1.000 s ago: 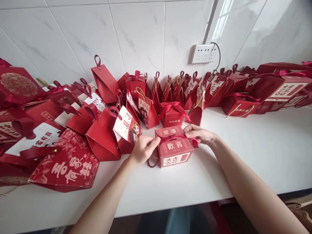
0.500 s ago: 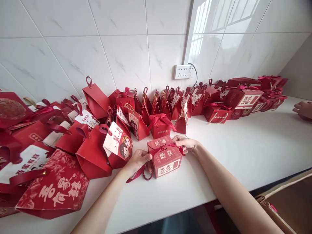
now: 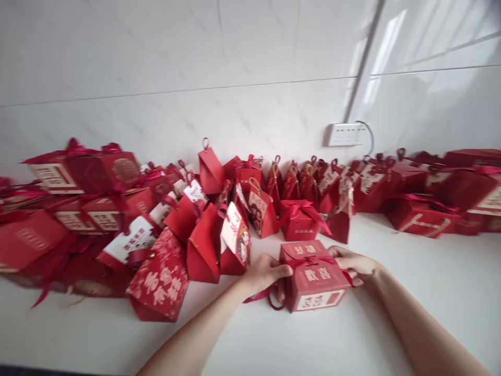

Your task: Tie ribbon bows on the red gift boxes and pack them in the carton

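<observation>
A red gift box [image 3: 319,277] with white characters and a dark red ribbon [image 3: 311,260] across its top rests on the white table [image 3: 274,344]. My left hand [image 3: 270,274] grips its left side, thumb on the upper edge, fingers partly hidden behind the box. At the far right side, my right hand [image 3: 354,265] is closed against the box by the ribbon. A ribbon tail and a dark red cord loop [image 3: 277,302] hang below my left hand. Just behind stands a small red box with a bow [image 3: 300,218].
Many red gift boxes crowd the left, among them a floral one [image 3: 160,277] and a stacked one [image 3: 90,169]. Several pointed boxes with loops line the tiled wall [image 3: 156,62]. More boxes [image 3: 425,214] stand at right. A power strip [image 3: 346,134] is on the wall.
The view has turned left, so everything appears shifted right and more boxes show at left. Both hands keep their hold on the box. The other person's hand at the far right has left view.
</observation>
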`<state>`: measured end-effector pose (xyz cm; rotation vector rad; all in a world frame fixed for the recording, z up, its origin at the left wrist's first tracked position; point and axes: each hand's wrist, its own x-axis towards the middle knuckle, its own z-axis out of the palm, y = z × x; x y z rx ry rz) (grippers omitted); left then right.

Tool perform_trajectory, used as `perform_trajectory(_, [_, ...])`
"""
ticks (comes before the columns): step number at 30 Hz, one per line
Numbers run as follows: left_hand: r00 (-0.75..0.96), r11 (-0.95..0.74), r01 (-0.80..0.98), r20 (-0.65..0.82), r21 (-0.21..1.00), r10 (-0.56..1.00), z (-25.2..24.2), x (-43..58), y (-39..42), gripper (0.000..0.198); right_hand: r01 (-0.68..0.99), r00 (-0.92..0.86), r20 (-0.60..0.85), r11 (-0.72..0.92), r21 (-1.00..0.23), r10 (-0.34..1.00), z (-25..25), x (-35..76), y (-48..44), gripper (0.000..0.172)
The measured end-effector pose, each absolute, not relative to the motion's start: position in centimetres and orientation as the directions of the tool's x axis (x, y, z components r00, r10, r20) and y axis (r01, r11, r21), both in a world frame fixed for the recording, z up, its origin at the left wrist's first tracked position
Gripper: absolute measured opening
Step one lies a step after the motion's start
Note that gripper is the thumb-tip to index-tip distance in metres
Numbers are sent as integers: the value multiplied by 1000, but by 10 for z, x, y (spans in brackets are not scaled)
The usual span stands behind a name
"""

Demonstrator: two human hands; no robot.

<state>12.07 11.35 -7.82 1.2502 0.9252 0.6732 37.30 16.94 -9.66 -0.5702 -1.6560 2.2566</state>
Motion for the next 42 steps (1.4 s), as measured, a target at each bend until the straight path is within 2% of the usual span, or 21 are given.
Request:
perform_trajectory(7, [517, 272, 87, -277, 958, 810, -73, 121, 116, 70, 23, -882, -161, -301, -953, 443, -98, 372, 172, 49])
perform_trajectory(15, [572, 254, 93, -261, 963, 778, -72, 116, 124, 64, 2, -832, -188, -335, -942, 522, -95, 376, 179, 46])
perform_trajectory(30, [577, 231, 105, -249, 967, 778, -74, 113, 123, 63, -41, -878, -105, -292, -956, 467, -96, 373, 180, 43])
perform_trajectory(42, [584, 219, 94, -232, 971, 778, -74, 115, 122, 64, -34, -850, -126, -293, -956, 511, -98, 374, 180, 46])
